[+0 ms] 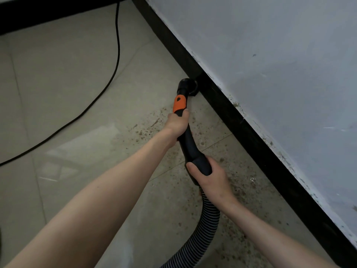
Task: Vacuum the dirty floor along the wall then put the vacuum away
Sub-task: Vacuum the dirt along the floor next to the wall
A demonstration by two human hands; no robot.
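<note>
- Left hand fingers are curling round the black-and-orange vacuum wand; right hand is gripping its rear.
- Round black nozzle is touching the black skirting board, mid-frame; speckled dirt is lying back toward lower right.

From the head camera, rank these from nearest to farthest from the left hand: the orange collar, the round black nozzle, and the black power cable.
1. Orange collar, just above the left hand on the wand.
2. Round black nozzle, farther up, against the skirting.
3. Black power cable, off to the left across the floor.
</note>
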